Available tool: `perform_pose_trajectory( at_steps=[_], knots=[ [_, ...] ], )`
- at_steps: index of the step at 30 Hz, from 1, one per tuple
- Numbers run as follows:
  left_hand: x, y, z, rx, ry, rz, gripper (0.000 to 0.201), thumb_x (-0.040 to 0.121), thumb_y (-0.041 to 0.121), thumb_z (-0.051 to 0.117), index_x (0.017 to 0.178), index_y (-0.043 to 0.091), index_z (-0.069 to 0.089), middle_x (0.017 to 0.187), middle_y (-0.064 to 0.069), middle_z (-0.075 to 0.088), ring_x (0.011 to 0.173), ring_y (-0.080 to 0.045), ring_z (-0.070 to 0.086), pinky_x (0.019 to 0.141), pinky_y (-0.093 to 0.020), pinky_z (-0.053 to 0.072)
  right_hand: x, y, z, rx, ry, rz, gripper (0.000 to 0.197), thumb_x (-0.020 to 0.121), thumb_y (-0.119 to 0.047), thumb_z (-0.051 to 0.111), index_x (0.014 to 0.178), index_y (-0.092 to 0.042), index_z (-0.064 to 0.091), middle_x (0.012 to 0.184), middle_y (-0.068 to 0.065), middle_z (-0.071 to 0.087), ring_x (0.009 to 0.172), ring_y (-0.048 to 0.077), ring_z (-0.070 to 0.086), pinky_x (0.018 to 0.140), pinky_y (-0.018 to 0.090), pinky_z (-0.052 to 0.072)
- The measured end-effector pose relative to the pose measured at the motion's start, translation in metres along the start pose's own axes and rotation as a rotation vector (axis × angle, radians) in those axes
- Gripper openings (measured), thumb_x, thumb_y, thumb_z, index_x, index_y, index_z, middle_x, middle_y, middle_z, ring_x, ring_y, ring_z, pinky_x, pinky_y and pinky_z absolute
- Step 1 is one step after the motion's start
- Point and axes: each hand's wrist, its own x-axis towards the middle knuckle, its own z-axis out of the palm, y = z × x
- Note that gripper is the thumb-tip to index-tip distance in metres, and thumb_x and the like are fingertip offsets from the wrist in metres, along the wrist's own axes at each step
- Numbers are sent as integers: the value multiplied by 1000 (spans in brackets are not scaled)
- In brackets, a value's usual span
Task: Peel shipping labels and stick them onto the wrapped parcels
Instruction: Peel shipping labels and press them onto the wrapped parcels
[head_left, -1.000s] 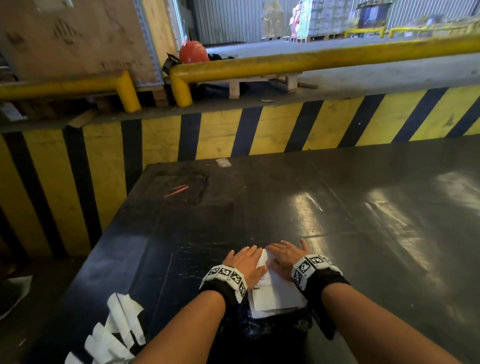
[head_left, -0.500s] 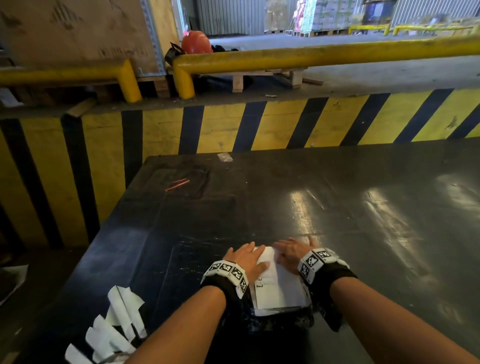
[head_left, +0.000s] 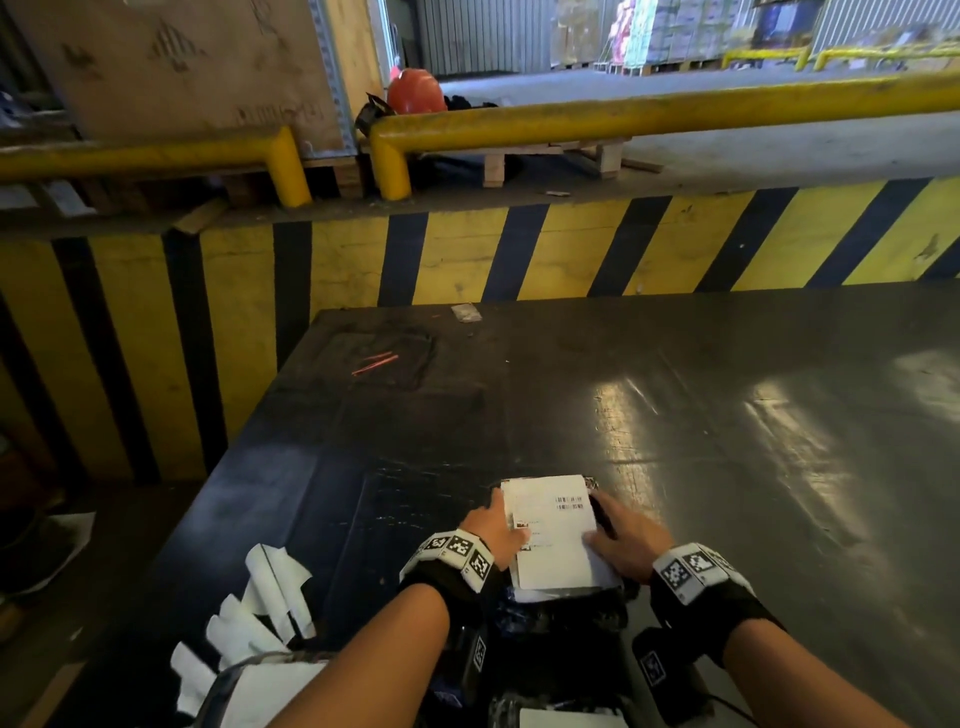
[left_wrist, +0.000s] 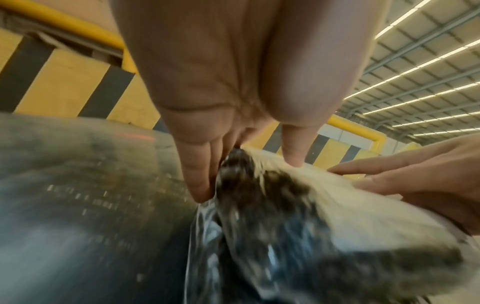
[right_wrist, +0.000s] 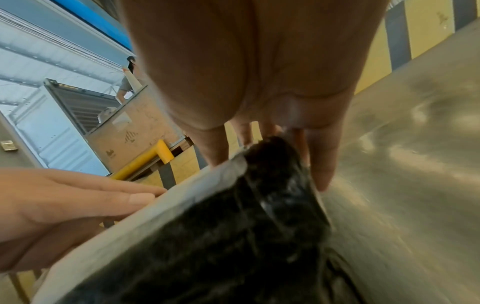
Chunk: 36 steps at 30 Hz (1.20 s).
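Fingers (left_wrist: 200, 176) straight, pressed together, flanking parcel (head_left: 566, 597) sides; thumbs pressing label (head_left: 553, 530) flat, both hands.

The head camera looks forward and down from above, hands at 6 o'clock, while each wrist camera peers close along its own palm toward 12, all three sharing the black plastic-wrapped parcel (head_left: 563, 597) (left_wrist: 272, 205) (right_wrist: 246, 205).
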Motion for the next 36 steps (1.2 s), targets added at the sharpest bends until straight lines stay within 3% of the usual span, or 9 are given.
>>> perform_pose_trajectory(
  at_steps=[6,14,19,25,29,36],
  knots=[
    [-4,-3,19,-103,79,-55,78,95,34,47,150,11,-3,155,-12,25,136,-32,36,111,-39,34,-12,4,17,183,62,26,57,95,-24,47,146,-22,22,147,3,39,131,24,43,107,31,32],
    [-12,0,19,-234,224,-60,74,89,35,58,148,17,18,140,-8,49,128,-30,46,107,-40,39,-27,-5,20,324,176,54,56,94,-21,49,145,-19,26,146,4,41,130,23,43,106,28,32],
    [-24,1,17,-228,324,-90,85,86,43,60,150,15,12,146,-9,42,133,-31,39,107,-40,34,-43,-8,23,375,267,58,58,94,-21,50,146,-18,25,143,5,45,130,23,44,101,23,33],
    [-40,0,10,-264,340,-59,62,81,48,63,133,19,49,131,-6,59,122,-31,51,102,-42,42,-50,-11,21,422,277,56,51,92,-22,52,141,-21,36,135,5,54,121,23,51,97,26,36],
    [-48,2,4,-284,322,-47,65,78,51,64,133,20,50,130,-5,59,120,-30,53,101,-44,43,-54,-17,14,396,285,81,48,92,-23,53,138,-23,41,131,3,57,118,23,53,96,28,38],
    [-75,17,-24,-233,387,-4,55,86,43,61,133,17,51,132,-7,58,122,-29,53,98,-35,42,-59,-32,-4,384,326,73,48,92,-23,53,138,-19,42,134,7,55,122,28,51,101,31,37]
  ],
)
